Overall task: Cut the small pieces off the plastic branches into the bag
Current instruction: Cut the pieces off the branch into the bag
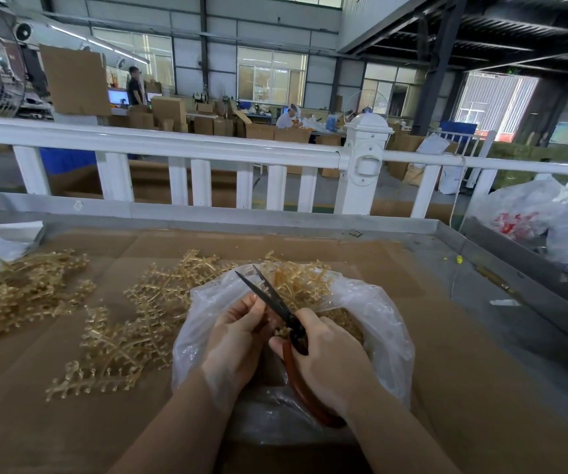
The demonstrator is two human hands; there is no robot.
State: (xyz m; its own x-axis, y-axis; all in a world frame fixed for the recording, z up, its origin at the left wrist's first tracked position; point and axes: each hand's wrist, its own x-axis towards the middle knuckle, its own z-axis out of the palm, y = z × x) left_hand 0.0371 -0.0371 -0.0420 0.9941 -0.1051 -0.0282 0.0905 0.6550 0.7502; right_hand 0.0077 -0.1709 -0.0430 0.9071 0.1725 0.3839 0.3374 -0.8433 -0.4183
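Observation:
My right hand (pixel 330 364) grips the red handles of black-bladed scissors (pixel 269 295), whose blades stand apart and point up and away. My left hand (pixel 238 333) pinches a small piece of yellowish plastic branch right beside the blades; the piece is mostly hidden by my fingers. Both hands hover over an open clear plastic bag (pixel 388 336) holding a heap of small cut pieces (pixel 344 319). Translucent amber plastic branches (pixel 132 330) lie spread on the cardboard to the left of the bag.
Another pile of branches (pixel 26 292) lies at the far left of the cardboard-covered table (pixel 464 371). A white fence (pixel 207 155) runs behind the table. Plastic bags (pixel 532 213) sit at the right. People work among cartons far behind.

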